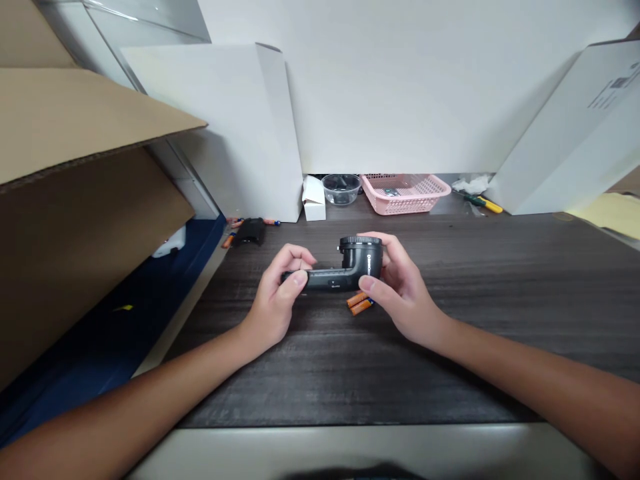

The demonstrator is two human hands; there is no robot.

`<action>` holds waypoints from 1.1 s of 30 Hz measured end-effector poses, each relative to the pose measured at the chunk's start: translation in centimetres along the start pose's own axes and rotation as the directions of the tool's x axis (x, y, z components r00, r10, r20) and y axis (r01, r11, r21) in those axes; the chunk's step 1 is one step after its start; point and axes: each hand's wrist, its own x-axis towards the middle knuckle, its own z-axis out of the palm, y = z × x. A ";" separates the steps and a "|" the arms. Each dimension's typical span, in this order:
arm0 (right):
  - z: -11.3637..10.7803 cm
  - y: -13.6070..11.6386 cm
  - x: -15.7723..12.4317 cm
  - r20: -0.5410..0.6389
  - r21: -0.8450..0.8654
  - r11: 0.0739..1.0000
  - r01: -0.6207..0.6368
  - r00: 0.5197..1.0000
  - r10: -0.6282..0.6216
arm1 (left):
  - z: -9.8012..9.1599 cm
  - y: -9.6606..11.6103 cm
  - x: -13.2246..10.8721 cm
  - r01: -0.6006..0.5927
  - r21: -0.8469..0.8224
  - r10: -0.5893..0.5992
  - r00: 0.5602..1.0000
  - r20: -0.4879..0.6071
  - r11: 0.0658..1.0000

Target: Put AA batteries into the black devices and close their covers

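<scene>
Between both hands is a black handheld device (333, 279) with a long flat handle and a round head ringed by a ridged rim. White lettering runs down its head. My left hand (280, 290) grips the handle's left end, thumb on its near face. Around the head curls my right hand (400, 287), its thumb pressed low on the near side. Orange batteries (360, 305) lie on the dark table just beneath the device, partly hidden by it and my right thumb.
Several more orange batteries (229, 240) lie by a black curved piece (250, 231) at the back left. Along the back stand a small white box (314, 200), a clear bowl (341, 193), a pink basket (406, 203) and a yellow-handled tool (490, 205). A cardboard box (90, 113) stands left.
</scene>
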 end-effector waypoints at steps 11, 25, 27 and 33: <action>0.3 0.2 0.4 -0.051 0.113 0.993 -0.037 0.998 0.043 | 0.8 0.2 -1.1 -0.117 -0.052 0.113 0.991 -0.077 0.992; -0.1 0.6 -0.1 -0.045 -0.007 0.998 0.064 0.997 -0.064 | 0.8 0.0 -1.6 -0.193 0.056 0.196 0.979 -0.050 0.980; -0.2 0.5 -0.3 -0.048 -0.029 0.995 0.097 0.994 -0.098 | 0.9 -0.1 -1.5 -0.189 0.027 0.190 0.981 -0.044 0.982; -0.2 0.3 -0.8 -0.060 -0.149 0.977 0.153 0.985 -0.163 | 0.7 -0.8 -1.1 -0.083 -0.095 0.083 0.997 -0.004 0.992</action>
